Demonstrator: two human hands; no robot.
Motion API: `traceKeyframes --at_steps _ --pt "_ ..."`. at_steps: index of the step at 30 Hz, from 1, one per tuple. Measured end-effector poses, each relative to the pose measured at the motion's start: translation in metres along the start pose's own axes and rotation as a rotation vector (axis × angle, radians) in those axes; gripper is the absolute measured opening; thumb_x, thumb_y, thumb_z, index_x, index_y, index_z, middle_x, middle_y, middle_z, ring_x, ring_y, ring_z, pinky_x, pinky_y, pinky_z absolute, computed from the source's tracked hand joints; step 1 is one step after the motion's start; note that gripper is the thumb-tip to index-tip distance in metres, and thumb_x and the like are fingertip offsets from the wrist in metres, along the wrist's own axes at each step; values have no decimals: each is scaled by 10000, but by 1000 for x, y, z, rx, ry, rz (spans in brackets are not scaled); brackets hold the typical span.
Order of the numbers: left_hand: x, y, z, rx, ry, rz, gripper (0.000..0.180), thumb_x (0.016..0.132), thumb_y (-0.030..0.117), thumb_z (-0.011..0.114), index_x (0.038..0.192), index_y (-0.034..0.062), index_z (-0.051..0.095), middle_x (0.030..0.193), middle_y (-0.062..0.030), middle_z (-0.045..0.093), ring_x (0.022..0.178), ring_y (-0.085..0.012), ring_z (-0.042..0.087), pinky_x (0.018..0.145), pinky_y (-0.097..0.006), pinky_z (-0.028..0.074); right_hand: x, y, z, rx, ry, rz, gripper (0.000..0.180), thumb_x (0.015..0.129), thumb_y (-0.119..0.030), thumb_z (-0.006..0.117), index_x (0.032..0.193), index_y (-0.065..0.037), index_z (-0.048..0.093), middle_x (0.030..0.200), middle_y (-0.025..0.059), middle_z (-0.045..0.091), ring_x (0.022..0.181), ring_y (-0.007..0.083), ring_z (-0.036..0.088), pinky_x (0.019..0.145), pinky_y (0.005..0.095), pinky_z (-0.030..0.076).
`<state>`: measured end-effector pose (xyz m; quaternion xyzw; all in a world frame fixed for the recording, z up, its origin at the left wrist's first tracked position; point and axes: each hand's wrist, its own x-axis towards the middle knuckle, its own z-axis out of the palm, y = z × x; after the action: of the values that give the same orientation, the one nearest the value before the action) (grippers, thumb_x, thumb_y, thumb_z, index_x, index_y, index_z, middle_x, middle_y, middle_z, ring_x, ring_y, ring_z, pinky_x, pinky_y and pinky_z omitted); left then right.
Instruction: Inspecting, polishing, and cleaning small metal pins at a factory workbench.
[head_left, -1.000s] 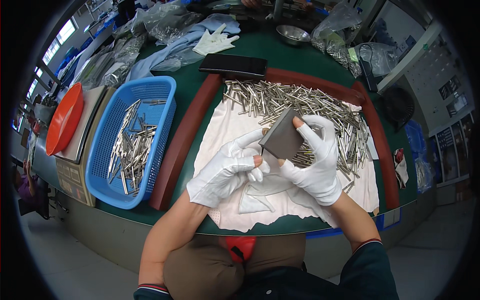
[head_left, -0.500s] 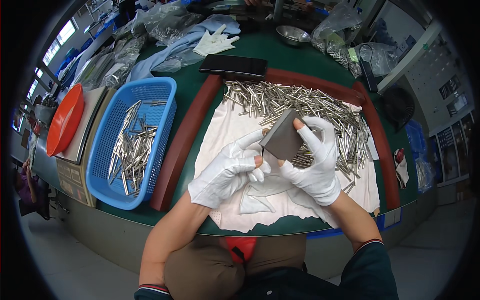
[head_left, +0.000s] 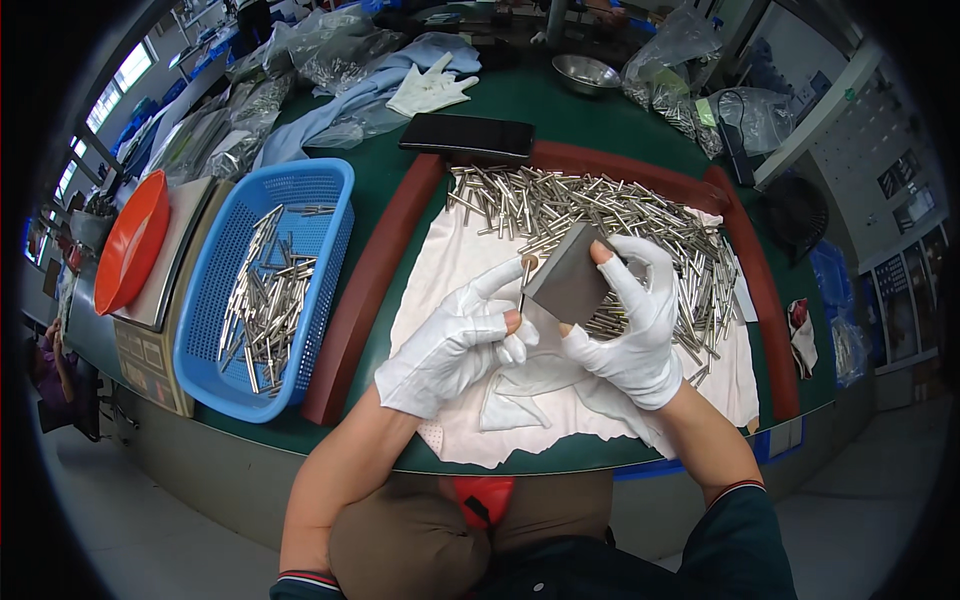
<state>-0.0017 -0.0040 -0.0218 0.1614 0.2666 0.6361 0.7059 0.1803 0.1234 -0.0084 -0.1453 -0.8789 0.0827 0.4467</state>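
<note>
Now your left hand (head_left: 455,345), in a white cloth glove, pinches a thin silver metal pin (head_left: 523,283) between its thumb and first finger. The pin stands almost upright, and its round top touches the edge of the flat grey metal block (head_left: 572,284). Your right hand (head_left: 630,325), in a white glove with cut-off tips, grips that block: the bare thumb presses its bottom edge and the bare first finger presses its top corner. The block is tilted, with its flat face turned up to you.

Both hands are over the crumpled white cloth (head_left: 450,265), near the middle of the green desk (head_left: 545,105). At 12 o'clock from your hands lies a big heap of silver metal pins (head_left: 590,205), spread from the cloth's top edge round to 3 o'clock. A dark red curved rim (head_left: 370,285) runs around the cloth.

At 9 o'clock sits a blue plastic basket (head_left: 330,200) with more silver pins (head_left: 265,300) inside. Further out at 9 o'clock is an orange round plastic dish (head_left: 130,240). At 12 o'clock, past the heap, lies a flat black rectangle (head_left: 467,135). Beyond it, at 11 o'clock, rests a spare white glove (head_left: 428,88) on a light blue cloth (head_left: 340,100). A small steel bowl (head_left: 585,72) sits at 12 o'clock, and clear plastic bags (head_left: 690,70) lie at 1 o'clock.
</note>
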Motion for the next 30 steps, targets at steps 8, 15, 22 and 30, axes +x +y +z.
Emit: traceKeyframes --at_steps 8,15,22,30 --pt "-1 1 4 117 -11 6 713 910 29 630 1517 15 254 891 -170 661 700 -157 658 645 -252 543 2 -3 -2 -5 -53 22 780 561 -215 781 1302 -81 580 1160 135 538 1000 294 529 839 422 399" --pt "-2 2 5 159 -32 15 704 921 38 615 1511 -31 238 881 -164 664 691 -156 652 644 -248 541 2 -1 0 -4 -29 -25 779 550 -218 782 1292 -81 588 1167 137 536 999 298 525 829 426 402" --pt "0 0 7 110 61 7 717 913 29 616 1513 -34 228 870 -169 663 672 -153 649 642 -251 539 2 1 3 -44 -12 -55 791 540 -216 786 1294 -84 587 1162 134 537 998 291 527 817 420 405" --pt "1 -3 1 116 -20 -17 706 915 42 621 1511 -18 249 863 -146 667 678 -141 654 640 -242 539 1 -1 -2 -59 -42 -77 799 553 -221 796 1310 -82 581 1177 141 532 1011 308 525 822 432 410"
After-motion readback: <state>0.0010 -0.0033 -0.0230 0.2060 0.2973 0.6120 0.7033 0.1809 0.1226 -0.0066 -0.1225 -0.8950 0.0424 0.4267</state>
